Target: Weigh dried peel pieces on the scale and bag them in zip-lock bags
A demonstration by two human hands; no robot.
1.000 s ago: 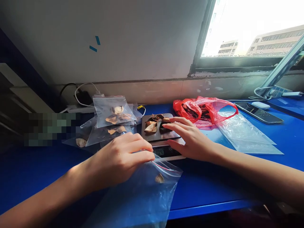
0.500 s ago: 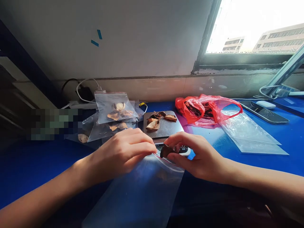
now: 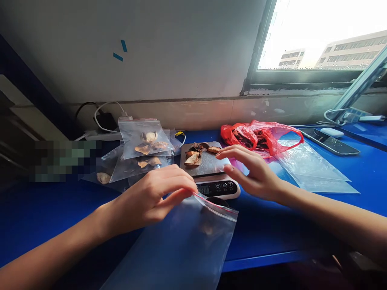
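My left hand pinches the top edge of a clear zip-lock bag with a red line along its mouth. A dark piece shows at the bag's opening, and a blurred brownish shape lies behind the plastic. My right hand holds nothing; its thumb and fingers are apart over the right side of a digital kitchen scale. Several curved brown pieces of dried shell or peel rest on the scale's metal plate. The fingertips are close to the rightmost piece; whether they touch it I cannot tell.
Filled zip-lock bags are piled left of the scale. A red plastic bag with dark pieces stands behind my right hand. Flat clear bags, a phone and a white case lie at the right. A power strip runs along the wall.
My right hand has let go of the dark piece at the bag's mouth and moved up to the scale plate, its fingers now apart. The left hand still pinches the bag.
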